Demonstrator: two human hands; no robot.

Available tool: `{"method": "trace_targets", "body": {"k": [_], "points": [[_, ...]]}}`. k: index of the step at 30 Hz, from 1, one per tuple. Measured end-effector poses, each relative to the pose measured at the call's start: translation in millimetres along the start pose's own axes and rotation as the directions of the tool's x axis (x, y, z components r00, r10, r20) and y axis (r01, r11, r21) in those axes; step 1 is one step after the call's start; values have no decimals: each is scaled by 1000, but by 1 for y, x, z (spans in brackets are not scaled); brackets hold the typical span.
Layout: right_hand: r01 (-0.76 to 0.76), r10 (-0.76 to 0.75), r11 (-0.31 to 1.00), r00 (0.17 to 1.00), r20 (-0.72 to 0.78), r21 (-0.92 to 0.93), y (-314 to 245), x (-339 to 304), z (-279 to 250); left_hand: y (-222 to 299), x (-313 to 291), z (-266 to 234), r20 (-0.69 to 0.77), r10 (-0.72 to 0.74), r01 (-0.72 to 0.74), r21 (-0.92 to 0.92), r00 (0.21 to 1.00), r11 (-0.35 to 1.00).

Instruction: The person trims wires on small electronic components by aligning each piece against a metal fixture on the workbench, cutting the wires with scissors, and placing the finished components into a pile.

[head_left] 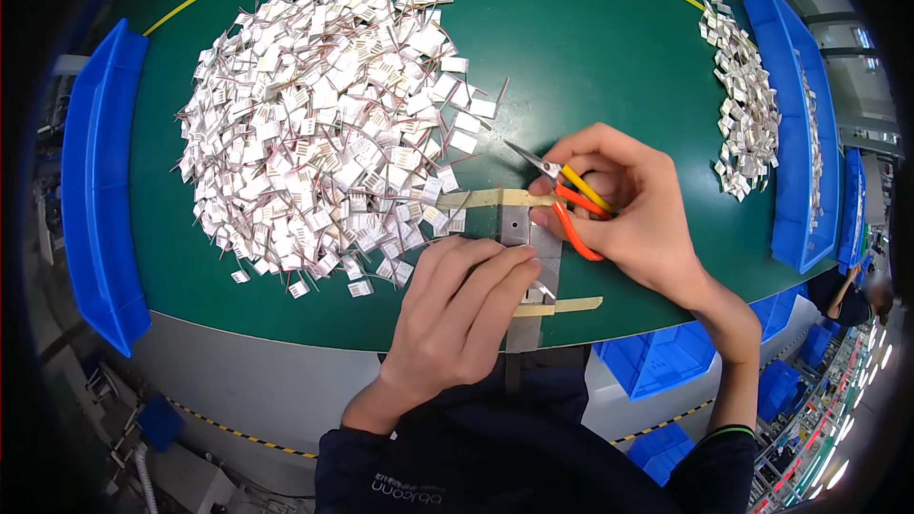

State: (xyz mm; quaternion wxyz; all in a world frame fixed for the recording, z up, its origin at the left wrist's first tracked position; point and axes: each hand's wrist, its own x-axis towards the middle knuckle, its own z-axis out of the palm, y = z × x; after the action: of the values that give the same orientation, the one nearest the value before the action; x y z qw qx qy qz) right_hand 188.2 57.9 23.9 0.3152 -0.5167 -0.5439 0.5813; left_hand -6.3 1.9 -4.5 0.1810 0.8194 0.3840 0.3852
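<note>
A metal block (515, 225) is fixed to the green table near its front edge, with strips of yellowish tape (476, 199) across its far and near ends. My left hand (457, 309) lies over the block with its fingers closed together. A small whitish piece (546, 292) shows beside its fingertips; what they grip is mostly hidden. In my right hand (633, 205) is a pair of pointed snips (576, 198) with yellow and orange handles, the tips angled up and left. My right thumb is close to the block's right side.
A large pile of white connectors with thin wires (314, 124) covers the table's left half. A smaller connector pile (743, 105) lies at far right, beside a blue bin (790, 124). Another blue bin (105, 190) stands along the left edge. Blue bins (657, 362) sit below the front edge.
</note>
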Motion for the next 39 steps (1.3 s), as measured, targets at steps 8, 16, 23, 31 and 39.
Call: {"method": "trace_targets", "body": {"k": [8,16,23,31,39], "points": [[-72,25,980,970,242,187,-8,4,-31,3,-2,1,2,70,-70,74,998,995],[-325,208,935,828,521,142,-14,0,-55,5,1,6,-31,125,-121,106,992,987],[-441,388,897,739,551,-40,-6,-1,-47,5,0,5,-32,152,-146,148,988,978],[-461,410,887,765,497,-22,-11,-3,-41,5,-2,5,-46,133,-125,134,990,983],[-475,409,880,762,501,5,-7,0,-38,5,-3,5,-69,135,-127,108,988,986]]}}
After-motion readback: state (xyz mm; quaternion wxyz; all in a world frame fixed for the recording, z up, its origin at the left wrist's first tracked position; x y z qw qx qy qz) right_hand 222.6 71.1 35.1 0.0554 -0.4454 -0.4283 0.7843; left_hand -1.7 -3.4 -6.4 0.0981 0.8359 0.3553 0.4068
